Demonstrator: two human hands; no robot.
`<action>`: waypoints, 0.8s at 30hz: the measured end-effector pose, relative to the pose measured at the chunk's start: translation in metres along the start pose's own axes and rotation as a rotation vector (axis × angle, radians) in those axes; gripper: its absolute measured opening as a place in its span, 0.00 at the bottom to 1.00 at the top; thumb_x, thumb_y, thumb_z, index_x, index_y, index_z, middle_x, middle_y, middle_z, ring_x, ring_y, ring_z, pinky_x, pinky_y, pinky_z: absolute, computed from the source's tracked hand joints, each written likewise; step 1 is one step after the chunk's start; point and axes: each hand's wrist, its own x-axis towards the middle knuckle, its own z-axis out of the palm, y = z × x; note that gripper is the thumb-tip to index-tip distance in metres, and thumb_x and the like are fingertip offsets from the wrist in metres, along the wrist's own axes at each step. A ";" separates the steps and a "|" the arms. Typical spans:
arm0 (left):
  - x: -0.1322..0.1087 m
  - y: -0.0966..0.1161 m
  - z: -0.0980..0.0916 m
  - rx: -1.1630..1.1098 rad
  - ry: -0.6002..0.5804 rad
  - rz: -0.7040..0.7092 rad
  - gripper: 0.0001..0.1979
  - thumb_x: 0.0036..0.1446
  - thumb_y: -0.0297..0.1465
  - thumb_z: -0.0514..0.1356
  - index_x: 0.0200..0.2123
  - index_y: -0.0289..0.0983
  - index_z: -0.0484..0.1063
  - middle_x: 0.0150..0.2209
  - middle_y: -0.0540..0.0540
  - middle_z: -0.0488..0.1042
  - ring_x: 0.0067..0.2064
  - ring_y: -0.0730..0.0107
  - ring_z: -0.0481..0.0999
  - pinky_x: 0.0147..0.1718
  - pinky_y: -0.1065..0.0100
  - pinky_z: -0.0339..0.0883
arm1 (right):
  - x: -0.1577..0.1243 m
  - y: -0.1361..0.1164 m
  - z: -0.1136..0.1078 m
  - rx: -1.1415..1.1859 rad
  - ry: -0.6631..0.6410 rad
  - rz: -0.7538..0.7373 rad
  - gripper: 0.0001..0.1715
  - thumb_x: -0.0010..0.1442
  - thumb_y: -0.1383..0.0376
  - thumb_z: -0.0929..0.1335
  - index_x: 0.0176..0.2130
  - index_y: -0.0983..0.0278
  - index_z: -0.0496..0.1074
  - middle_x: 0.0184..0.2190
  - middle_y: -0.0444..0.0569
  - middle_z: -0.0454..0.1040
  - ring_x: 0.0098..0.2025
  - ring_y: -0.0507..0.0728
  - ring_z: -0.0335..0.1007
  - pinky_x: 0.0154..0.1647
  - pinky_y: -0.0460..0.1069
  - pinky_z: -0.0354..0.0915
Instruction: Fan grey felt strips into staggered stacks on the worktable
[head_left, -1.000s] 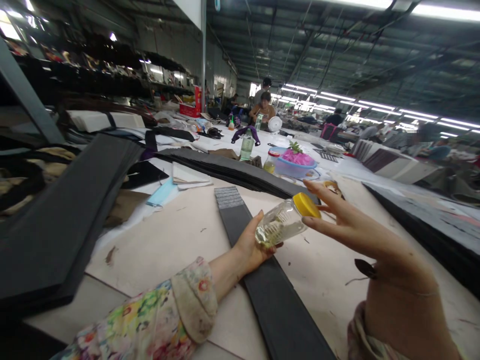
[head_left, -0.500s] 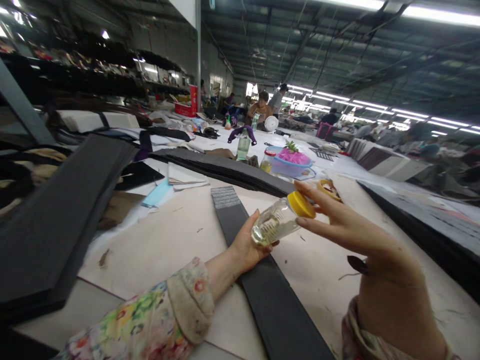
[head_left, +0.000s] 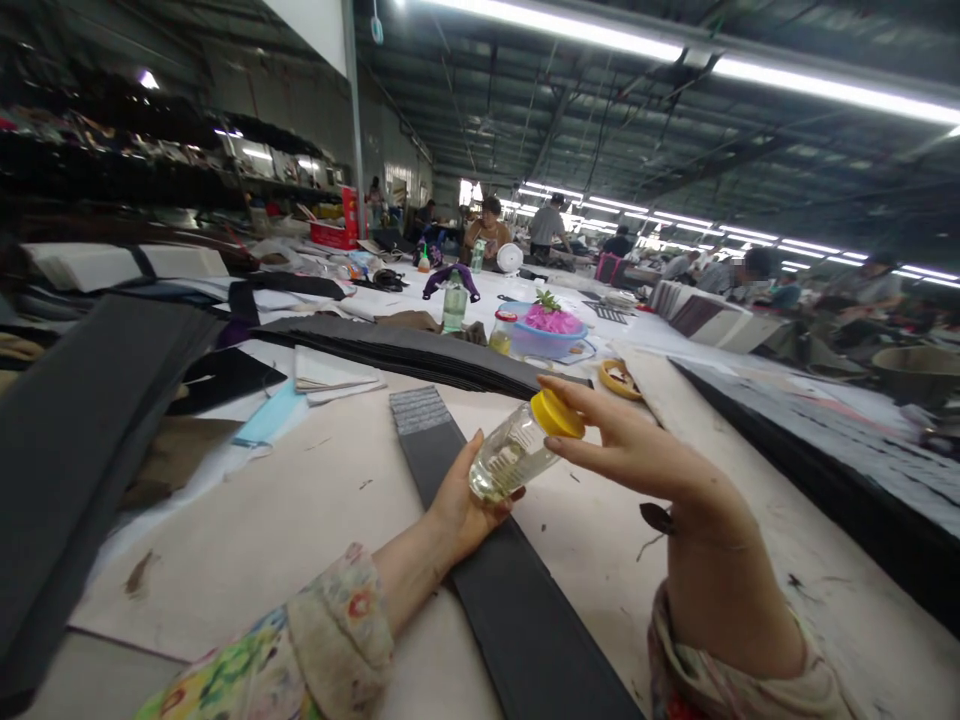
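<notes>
My left hand [head_left: 466, 500] is wrapped round the lower body of a clear bottle [head_left: 510, 452], which is tilted with its top to the upper right. Clear liquid and some pale bits show inside it. A yellow lid [head_left: 557, 414] sits on the bottle's top. The thumb and fingers of my right hand [head_left: 637, 435] are closed on that lid from the right. Beneath the bottle, a long dark grey strip [head_left: 517, 600] with a lighter grey end lies on the pale sheet [head_left: 300, 520].
Stacked dark strips [head_left: 112, 400] lie at left, and another dark stack [head_left: 405, 345] crosses behind the bottle. Farther back are a blue basin [head_left: 551, 340] with pink contents, a red-lidded jar [head_left: 501, 332] and a green-tinted bottle [head_left: 454, 305]. A yellow tape roll [head_left: 619, 378] lies at right. A person [head_left: 486, 235] sits beyond.
The view has turned a little to the right, so most things appear farther left. Both hands keep their hold on the bottle and its lid; no turn of the lid is visible.
</notes>
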 end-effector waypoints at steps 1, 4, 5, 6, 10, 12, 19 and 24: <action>-0.001 0.000 0.001 0.012 0.003 0.004 0.19 0.57 0.43 0.52 0.40 0.34 0.69 0.28 0.45 0.74 0.21 0.71 0.72 0.10 0.79 0.57 | -0.001 -0.001 0.000 -0.004 0.009 0.012 0.36 0.56 0.51 0.62 0.60 0.58 0.51 0.57 0.48 0.60 0.55 0.57 0.59 0.53 0.53 0.59; -0.002 -0.002 0.003 0.062 0.008 0.015 0.20 0.57 0.43 0.52 0.42 0.33 0.69 0.28 0.44 0.74 0.20 0.72 0.71 0.10 0.79 0.56 | 0.001 -0.009 0.001 -0.098 0.088 0.113 0.32 0.55 0.49 0.62 0.55 0.59 0.59 0.51 0.50 0.66 0.50 0.60 0.64 0.48 0.55 0.62; -0.002 -0.002 0.004 0.075 0.011 0.018 0.20 0.57 0.43 0.52 0.42 0.32 0.69 0.28 0.43 0.74 0.20 0.72 0.71 0.10 0.79 0.56 | 0.003 -0.012 0.003 -0.137 0.117 0.145 0.31 0.55 0.49 0.62 0.54 0.60 0.61 0.49 0.51 0.67 0.49 0.61 0.64 0.48 0.56 0.62; -0.002 -0.002 0.004 0.083 0.014 0.019 0.20 0.57 0.43 0.52 0.42 0.32 0.69 0.28 0.43 0.74 0.20 0.72 0.71 0.10 0.79 0.57 | 0.004 -0.015 0.004 -0.168 0.144 0.169 0.31 0.55 0.49 0.61 0.53 0.62 0.61 0.48 0.53 0.68 0.48 0.62 0.65 0.48 0.56 0.61; -0.002 -0.002 0.003 0.082 0.013 0.025 0.20 0.56 0.43 0.53 0.42 0.32 0.69 0.28 0.43 0.74 0.21 0.72 0.71 0.11 0.78 0.58 | 0.008 -0.021 0.009 -0.172 0.174 0.149 0.33 0.56 0.47 0.60 0.55 0.62 0.59 0.46 0.53 0.69 0.48 0.61 0.65 0.47 0.55 0.61; -0.001 -0.001 0.001 0.072 0.014 0.032 0.19 0.57 0.42 0.52 0.41 0.33 0.68 0.28 0.43 0.74 0.21 0.72 0.71 0.11 0.78 0.58 | 0.011 -0.022 0.012 -0.179 0.170 0.129 0.31 0.58 0.48 0.58 0.53 0.62 0.61 0.44 0.52 0.70 0.47 0.60 0.66 0.46 0.53 0.61; 0.000 -0.001 0.000 0.044 0.015 0.043 0.18 0.57 0.42 0.53 0.41 0.33 0.68 0.27 0.44 0.72 0.22 0.72 0.71 0.11 0.79 0.57 | 0.022 -0.028 0.024 -0.304 0.263 0.221 0.24 0.61 0.52 0.55 0.42 0.62 0.69 0.36 0.51 0.72 0.39 0.58 0.68 0.37 0.50 0.60; 0.000 -0.001 0.001 0.037 0.016 0.046 0.17 0.58 0.42 0.52 0.39 0.34 0.68 0.28 0.45 0.73 0.21 0.71 0.71 0.11 0.78 0.57 | 0.020 -0.024 0.023 -0.189 0.269 0.230 0.28 0.58 0.48 0.57 0.46 0.63 0.67 0.39 0.52 0.71 0.43 0.59 0.67 0.42 0.52 0.60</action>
